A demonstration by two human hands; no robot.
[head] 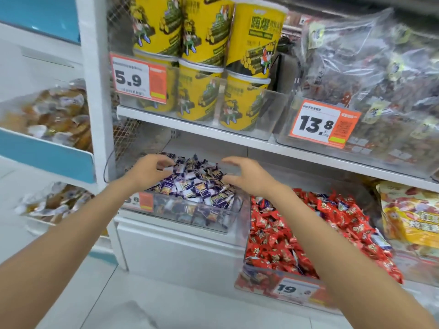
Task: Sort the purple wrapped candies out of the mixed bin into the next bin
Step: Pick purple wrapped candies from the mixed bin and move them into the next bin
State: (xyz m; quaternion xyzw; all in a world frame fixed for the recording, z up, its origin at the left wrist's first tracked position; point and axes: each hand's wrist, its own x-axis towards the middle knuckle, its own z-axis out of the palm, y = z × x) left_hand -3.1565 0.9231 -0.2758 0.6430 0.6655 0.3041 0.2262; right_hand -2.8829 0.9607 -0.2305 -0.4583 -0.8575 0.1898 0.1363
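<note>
Hovering over the heap of purple wrapped candies [197, 186], both hands reach into the shelf's lower tier. The candies fill a clear bin [190, 217] at the left. The left hand [148, 170] is at the heap's back left edge, its fingers [166, 160] curled towards the thumb, with the tips right at the nearest wrappers. Whether they pinch one cannot be told. The right hand [249, 178] is above the heap's right side with its fingers [229, 160] spread and bent like a claw. It holds nothing, and the candies lie just below and left of its tips. Next on the right, the mixed bin [240, 279] is heaped with red candies [285, 233], and a few purple wrappers [380, 241] lie among them, well apart from both hands.
</note>
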